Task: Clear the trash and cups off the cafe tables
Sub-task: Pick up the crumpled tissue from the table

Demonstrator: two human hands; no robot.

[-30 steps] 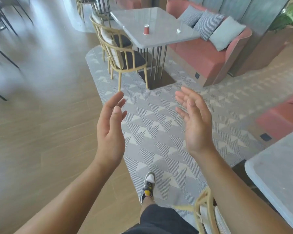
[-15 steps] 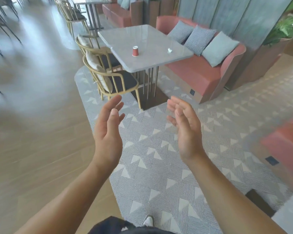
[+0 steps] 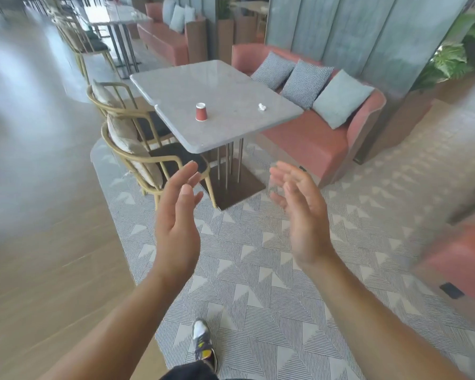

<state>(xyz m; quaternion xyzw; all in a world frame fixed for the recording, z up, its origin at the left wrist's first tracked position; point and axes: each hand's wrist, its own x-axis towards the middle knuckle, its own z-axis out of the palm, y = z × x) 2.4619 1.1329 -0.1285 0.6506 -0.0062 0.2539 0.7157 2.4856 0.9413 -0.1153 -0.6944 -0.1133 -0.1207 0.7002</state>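
Ahead, left hand [image 3: 176,215] and right hand [image 3: 303,212] hang flat-fingered, palms facing.

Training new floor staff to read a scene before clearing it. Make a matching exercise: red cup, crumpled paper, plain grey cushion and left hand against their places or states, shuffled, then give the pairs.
Things:
1 red cup
2 crumpled paper
3 plain grey cushion
4 left hand

Places or states:
A on the pink sofa
B open, holding nothing
C on the table, toward the sofa
D on the table, toward the chairs

Pairs: 1-D, 2-C, 3-A, 4-B
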